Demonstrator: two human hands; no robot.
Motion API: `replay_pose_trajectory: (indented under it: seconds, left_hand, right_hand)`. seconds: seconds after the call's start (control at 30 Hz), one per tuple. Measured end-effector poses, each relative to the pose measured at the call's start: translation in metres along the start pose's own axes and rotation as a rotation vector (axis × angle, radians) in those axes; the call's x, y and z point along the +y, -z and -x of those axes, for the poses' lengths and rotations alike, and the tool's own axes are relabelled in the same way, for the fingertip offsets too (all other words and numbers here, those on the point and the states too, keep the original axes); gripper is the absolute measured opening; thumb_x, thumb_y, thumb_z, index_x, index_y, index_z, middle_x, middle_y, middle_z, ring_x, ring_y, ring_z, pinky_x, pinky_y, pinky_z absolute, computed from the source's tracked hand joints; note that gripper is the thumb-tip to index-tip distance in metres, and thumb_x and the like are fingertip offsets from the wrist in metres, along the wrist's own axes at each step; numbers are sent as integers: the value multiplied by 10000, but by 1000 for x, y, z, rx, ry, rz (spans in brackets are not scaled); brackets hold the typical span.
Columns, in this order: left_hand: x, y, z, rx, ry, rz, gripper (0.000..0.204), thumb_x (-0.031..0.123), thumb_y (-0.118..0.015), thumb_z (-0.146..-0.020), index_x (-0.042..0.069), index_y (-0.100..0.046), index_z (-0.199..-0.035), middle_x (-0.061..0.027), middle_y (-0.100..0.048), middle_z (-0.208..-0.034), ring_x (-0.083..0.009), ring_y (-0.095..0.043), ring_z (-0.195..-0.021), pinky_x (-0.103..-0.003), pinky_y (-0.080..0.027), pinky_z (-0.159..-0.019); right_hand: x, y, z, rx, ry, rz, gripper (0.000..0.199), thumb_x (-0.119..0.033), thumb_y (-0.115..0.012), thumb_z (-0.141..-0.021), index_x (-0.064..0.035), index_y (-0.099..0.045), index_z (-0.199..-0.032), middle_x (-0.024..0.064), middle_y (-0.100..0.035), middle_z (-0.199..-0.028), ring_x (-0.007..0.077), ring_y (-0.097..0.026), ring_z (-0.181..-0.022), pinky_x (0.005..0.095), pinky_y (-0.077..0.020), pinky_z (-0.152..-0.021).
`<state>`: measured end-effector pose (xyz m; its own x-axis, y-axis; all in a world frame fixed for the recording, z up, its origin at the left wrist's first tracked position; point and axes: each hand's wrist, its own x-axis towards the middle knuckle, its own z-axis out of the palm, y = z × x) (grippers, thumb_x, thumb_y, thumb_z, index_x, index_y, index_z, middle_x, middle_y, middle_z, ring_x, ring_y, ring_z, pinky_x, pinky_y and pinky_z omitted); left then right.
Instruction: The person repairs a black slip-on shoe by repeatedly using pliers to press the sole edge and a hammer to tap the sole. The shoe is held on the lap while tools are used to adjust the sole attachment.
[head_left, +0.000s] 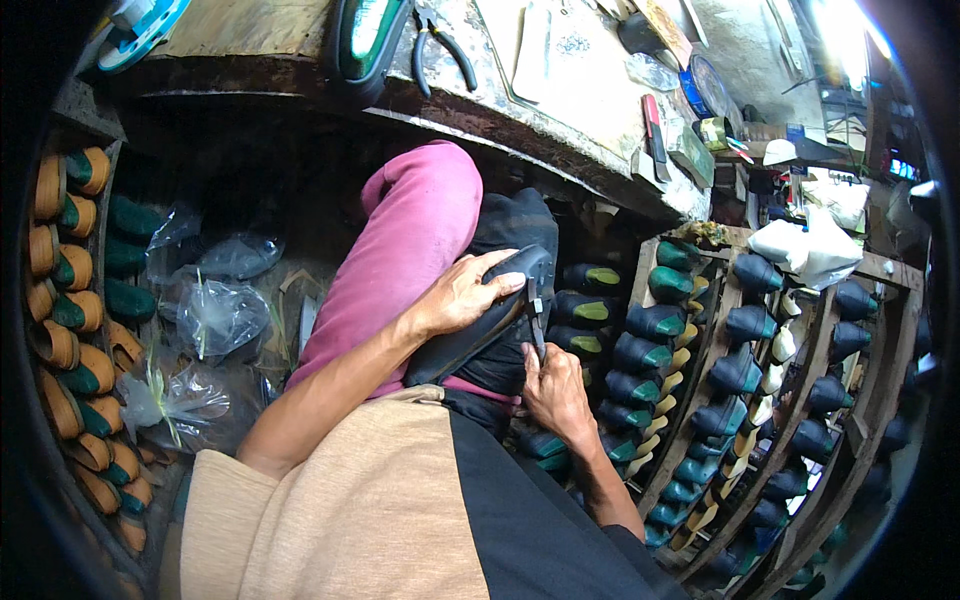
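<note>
A black shoe (470,325) lies across my lap, its toe pointing away and to the right. My left hand (465,293) grips the shoe near the toe, with the thumb pressed along its edge. In my right hand (558,388) is a pair of dark metal pincers (537,318), closed in my fist by the handles. Their head meets the toe edge of the shoe, close to my left thumb. Whether the jaws pinch any material is too small to tell.
Ahead, a worn workbench (590,130) carries pliers (443,50), a black-and-green shoe part (366,40) and a red-handled tool (654,135). Wooden racks (815,350) of dark shoes stand at right. Tan shoes (88,300) fill a left rack, beside clear plastic bags (215,315).
</note>
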<state>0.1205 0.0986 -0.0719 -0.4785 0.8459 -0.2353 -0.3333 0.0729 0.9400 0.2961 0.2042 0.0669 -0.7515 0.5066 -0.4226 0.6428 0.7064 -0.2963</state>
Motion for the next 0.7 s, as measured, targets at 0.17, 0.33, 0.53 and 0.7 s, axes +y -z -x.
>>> replay_pose_trajectory:
  seconds: [0.17,0.33,0.53,0.7]
  left_hand:
    - [5,-7,-3,44,-10,-209,676,535,-756,-1060,37,-715,-1516,-242,-695,-1512,-420,-614,-1442,-500,-465,-1237]
    - [15,-14,-1,51,-40,-257,654,545,-789,-1035,68,-745,-1481,-191,-721,-1393,-393,-619,-1378,-498,-483,-1197]
    - [34,-31,2,102,7,-474,658,612,-777,-1006,104,-780,-1423,-119,-711,-1289,-373,-637,-1283,-540,-507,-1107]
    - [49,-49,8,161,-25,-685,598,599,-787,-985,137,-819,-1363,-100,-695,-1206,-330,-629,-1216,-545,-497,-1040]
  right_hand:
    - [-4,-7,9,-1,-46,-171,395,-173,-670,-1150,97,-634,-864,350,-617,-734,558,-640,-677,570,-469,-599]
    - [0,-18,18,-18,-161,-446,514,-286,-661,-1186,29,-620,-782,115,-618,-600,232,-619,-505,397,-461,-500]
    - [20,-36,25,-92,-225,-738,554,-377,-651,-1196,-22,-643,-771,60,-652,-591,141,-622,-481,323,-449,-466]
    - [33,-53,32,-154,-270,-911,494,-333,-637,-1200,3,-677,-839,103,-706,-650,179,-699,-537,333,-526,-503]
